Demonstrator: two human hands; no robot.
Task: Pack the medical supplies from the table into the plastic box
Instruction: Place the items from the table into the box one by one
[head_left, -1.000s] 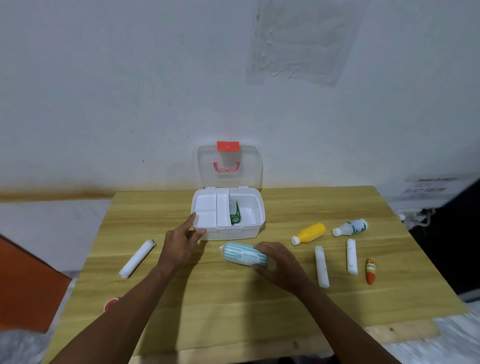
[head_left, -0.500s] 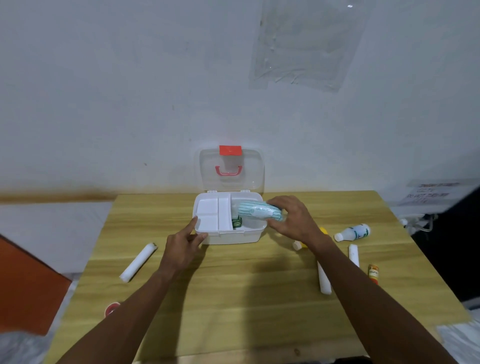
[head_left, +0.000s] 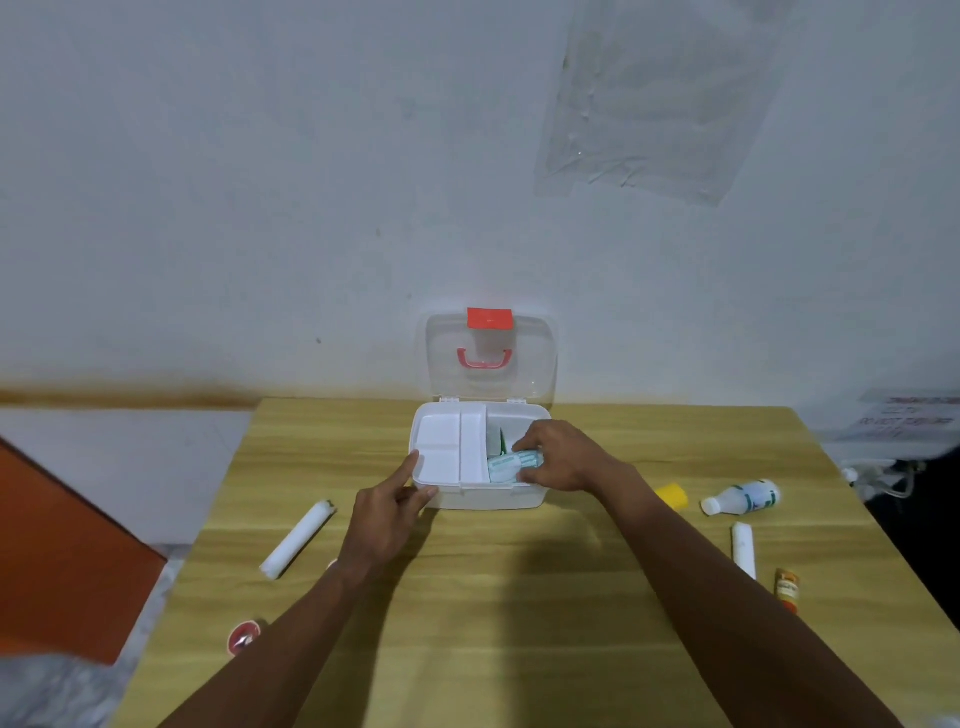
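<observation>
White plastic box (head_left: 483, 496) sits lid-up on the wooden table (head_left: 519, 597).
Its right compartment holds a green packet (head_left: 502, 442) and the teal-striped roll (head_left: 511, 464), gripped by the right hand (head_left: 558, 457); left hand (head_left: 387, 512), fingers loosely spread, steadies the box's corner.

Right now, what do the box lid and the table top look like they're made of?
The box lid looks like clear, glossy plastic: the wall shows through it, and its red handle and latch look like opaque plastic. The table looks like light wood or a wood-grain laminate with a smooth, fairly matt finish: straight grain lines run across it, but the picture cannot settle which.
</observation>
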